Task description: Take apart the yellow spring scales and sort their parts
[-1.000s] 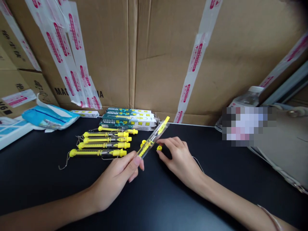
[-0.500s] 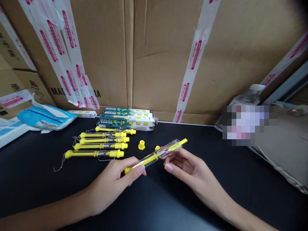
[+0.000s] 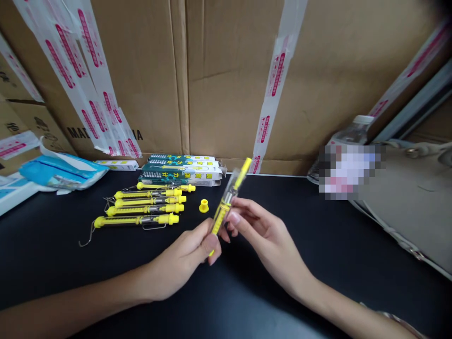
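Observation:
My left hand is closed round the lower end of a clear-tubed spring scale with a yellow scale inside. The tube leans up to the right, and a yellow rod sticks out of its top. At the tube's right side, my right hand pinches it about the middle with thumb and forefinger, the other fingers curled. Beyond my hands a loose yellow end cap stands on the black table. Several more spring scales with yellow ends and wire hooks lie in a row to the left.
Printed green and white boxes lie behind the row. A blue soft packet is at the left. On the right stand a plastic bottle and a grey bag. Taped cardboard boxes wall off the back.
The held spring scale has swung steeper, its top rising and moving left. My right hand has shifted left, closer to my left hand. A second small yellow piece is now hidden.

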